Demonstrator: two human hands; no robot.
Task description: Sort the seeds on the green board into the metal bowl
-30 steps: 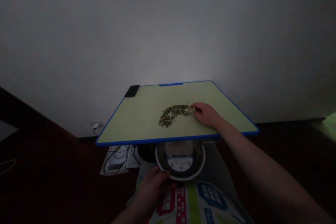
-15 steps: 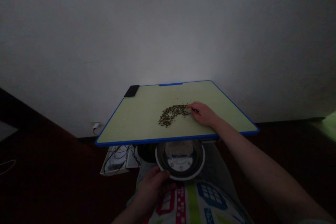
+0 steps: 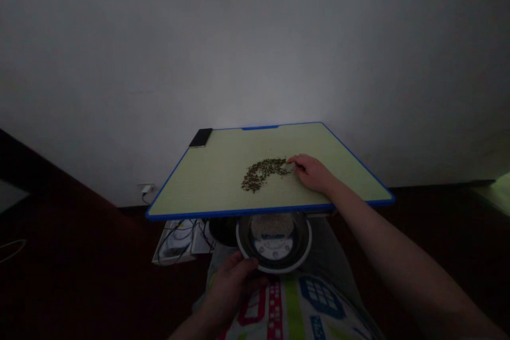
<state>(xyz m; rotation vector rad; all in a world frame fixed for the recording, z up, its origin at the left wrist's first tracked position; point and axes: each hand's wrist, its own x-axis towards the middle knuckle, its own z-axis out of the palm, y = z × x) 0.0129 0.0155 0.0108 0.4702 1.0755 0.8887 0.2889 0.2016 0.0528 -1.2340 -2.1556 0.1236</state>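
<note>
A curved patch of small dark brown-green grains (image 3: pixel 258 172), like dried seeds or beans, is spread on a pale yellow-green tabletop (image 3: pixel 207 186) with a blue rim. At the patch's right end is my right hand (image 3: pixel 313 172), its fingers curled together with the index fingertip at the outermost grains. Whatever lies between those fingers is too small to make out. Below the near table edge, my left hand (image 3: pixel 235 279) grips the rim of a round metal bowl (image 3: pixel 302 264) on my lap. Inside the bowl are a pale grainy mass and a whitish base with round marks.
A black phone (image 3: pixel 201 137) lies at the table's far left corner. Under the table stand a second dark bowl (image 3: pixel 223 231) and a white box (image 3: pixel 173 260) with cables. A white plug (image 3: pixel 146 189) sits in the wall behind. Printed cloth or plastic (image 3: pixel 292 303) covers my lap.
My right hand has shifted very slightly right, away from the grains. My left hand stays on the bowl's rim. The view has moved a little.
</note>
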